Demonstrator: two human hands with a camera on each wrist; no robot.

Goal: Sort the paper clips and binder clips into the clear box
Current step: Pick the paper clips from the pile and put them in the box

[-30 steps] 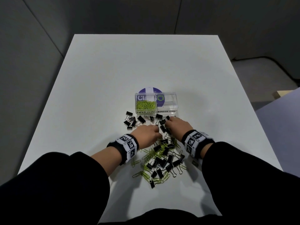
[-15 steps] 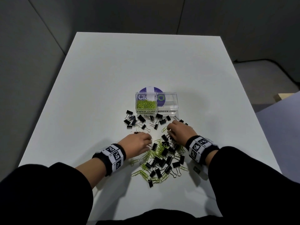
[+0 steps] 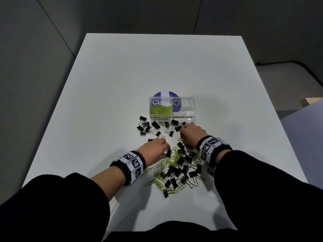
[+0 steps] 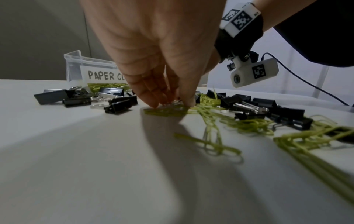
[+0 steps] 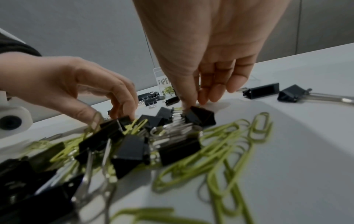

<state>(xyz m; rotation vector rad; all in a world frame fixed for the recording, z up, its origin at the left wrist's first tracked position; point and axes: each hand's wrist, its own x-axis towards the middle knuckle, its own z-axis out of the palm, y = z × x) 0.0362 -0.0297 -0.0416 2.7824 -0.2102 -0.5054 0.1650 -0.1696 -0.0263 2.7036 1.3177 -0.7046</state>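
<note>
White table (image 3: 104, 102), centre of the head view; mixed pile lower centre, between the two wrists

Clear box (image 3: 190, 109), just above centre of frame, two compartments; left one labelled PAPER CLIPS, holding green paper clips (image 3: 160, 109); right one labelled BINDER CLIPS, contents not made out

Loose binder clips (image 3: 148, 127), black, scattered just below the box front, lying apart from one another

Mixed pile (image 3: 178, 169): black binder clips tangled with green paper clips, silver handles showing

Left hand (image 3: 153, 150), at the upper left edge of the pile; fingers bunched together and pointed down, fingertips (image 4: 153, 103) touching the table on green paper clips (image 4: 164, 111); whether anything is pinched cannot be told

Right hand (image 3: 191, 134), upper right of the pile, just below the box; thumb and forefinger tips (image 5: 188, 104) down on a black binder clip (image 5: 201, 117), other fingers loosely curved above the table

Marker-printed wristbands (image 3: 132, 163) on both wrists; black sleeves (image 3: 52, 206) at the lower frame edge
</note>
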